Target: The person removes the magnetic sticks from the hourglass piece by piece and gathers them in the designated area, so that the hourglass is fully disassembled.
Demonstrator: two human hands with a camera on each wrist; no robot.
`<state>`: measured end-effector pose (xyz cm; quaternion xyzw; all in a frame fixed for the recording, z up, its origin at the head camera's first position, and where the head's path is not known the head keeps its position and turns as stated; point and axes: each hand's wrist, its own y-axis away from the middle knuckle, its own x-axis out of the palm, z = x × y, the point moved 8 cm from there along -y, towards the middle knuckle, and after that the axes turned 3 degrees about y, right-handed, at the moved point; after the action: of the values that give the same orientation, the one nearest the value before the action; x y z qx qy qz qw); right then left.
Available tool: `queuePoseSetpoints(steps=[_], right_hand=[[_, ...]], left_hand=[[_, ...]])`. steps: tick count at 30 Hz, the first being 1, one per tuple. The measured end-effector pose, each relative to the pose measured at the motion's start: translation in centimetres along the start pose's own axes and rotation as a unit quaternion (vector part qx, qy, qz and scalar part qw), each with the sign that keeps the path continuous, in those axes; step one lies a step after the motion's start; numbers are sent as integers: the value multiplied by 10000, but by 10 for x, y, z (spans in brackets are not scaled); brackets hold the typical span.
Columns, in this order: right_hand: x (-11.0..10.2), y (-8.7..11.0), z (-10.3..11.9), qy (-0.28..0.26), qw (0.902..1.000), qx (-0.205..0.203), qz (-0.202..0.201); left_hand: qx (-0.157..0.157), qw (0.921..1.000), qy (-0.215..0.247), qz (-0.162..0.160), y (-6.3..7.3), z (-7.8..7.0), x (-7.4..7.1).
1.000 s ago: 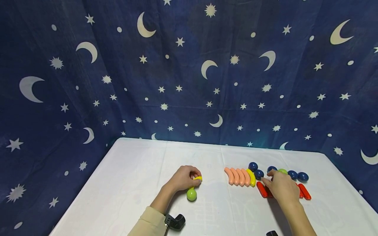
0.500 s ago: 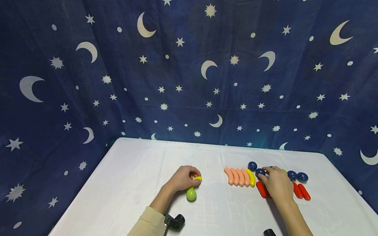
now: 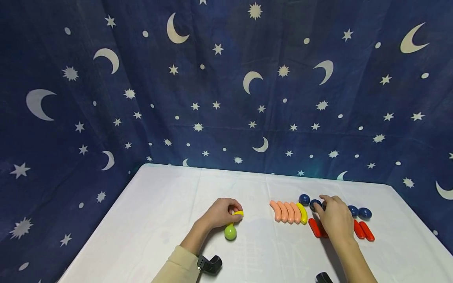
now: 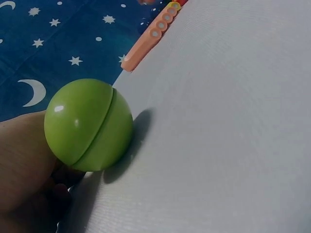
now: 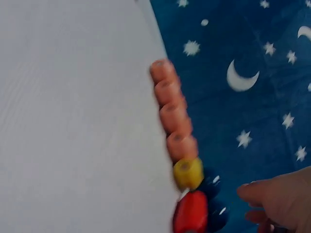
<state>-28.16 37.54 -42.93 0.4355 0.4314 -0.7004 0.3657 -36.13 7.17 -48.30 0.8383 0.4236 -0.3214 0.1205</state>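
My left hand (image 3: pixel 221 214) pinches a yellow curved banana-shaped piece (image 3: pixel 238 213) between thumb and fingers. Right by it, on the near side, is a glossy green ball (image 3: pixel 230 232), large in the left wrist view; I cannot tell whether the two pieces are joined. My right hand (image 3: pixel 336 218) is over the right-hand group, its thumb and index finger spread apart beside a dark blue ball (image 3: pixel 315 204). Another blue ball (image 3: pixel 304 199) lies to the left of it. The right hand covers part of the group.
Several salmon-coloured sausage-shaped pieces (image 3: pixel 284 212) lie side by side, with a yellow piece (image 3: pixel 303 213) at their right end. Red pieces (image 3: pixel 314 228) and further blue balls (image 3: pixel 365 213) lie around the right hand. A starry blue cloth (image 3: pixel 219 86) hangs behind the white table (image 3: pixel 170 220).
My right hand has shifted slightly left and away from me. The blue ball by its thumb has moved a little right and back. The left hand stays where it was.
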Motion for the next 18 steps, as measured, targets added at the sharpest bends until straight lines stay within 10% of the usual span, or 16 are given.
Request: queuePoseSetpoints(steps=[6, 12, 18], right_hand=[[-9, 12, 60, -748, 9932, -893, 84], [20, 42, 138, -1266, 9633, -2139, 1019], [43, 61, 179, -1269, 9380, -2891, 1430]], left_hand=[[-5, 9998, -131, 132, 3, -6, -5], [-627, 9892, -1164, 639, 14, -17, -13], [-514, 9843, -1467, 835, 16, -25, -11]])
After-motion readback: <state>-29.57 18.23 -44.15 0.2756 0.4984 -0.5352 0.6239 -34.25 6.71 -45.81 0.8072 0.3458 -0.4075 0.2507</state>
